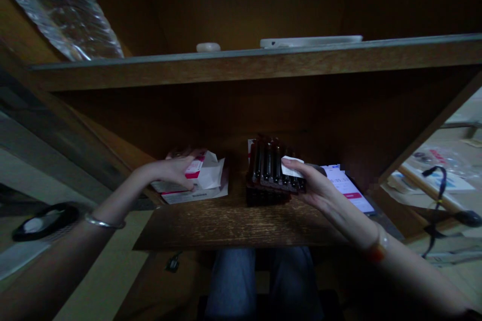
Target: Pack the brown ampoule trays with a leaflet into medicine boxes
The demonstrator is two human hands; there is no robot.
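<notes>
My left hand (178, 168) is closed on a white and pink carton (211, 173), which has an opened end. Below the carton lies a flat white sheet or carton with a barcode (201, 194). My right hand (312, 183) grips a dark brown tray of ampoules (267, 163), tilted toward me. Under the right thumb, a small white piece of paper (291, 165) is pressed against the tray. Beneath that tray sit more dark trays (259, 198), mostly hidden. The fingers behind the tray are out of sight.
A lit phone (350, 188) lies right of my right hand. Above my hands runs a shelf edge (226, 67), bearing a white flat object (312, 41), a small round white object (208, 47) and clear plastic wrap (71, 15). The wooden desk edge (218, 230) is near my knees.
</notes>
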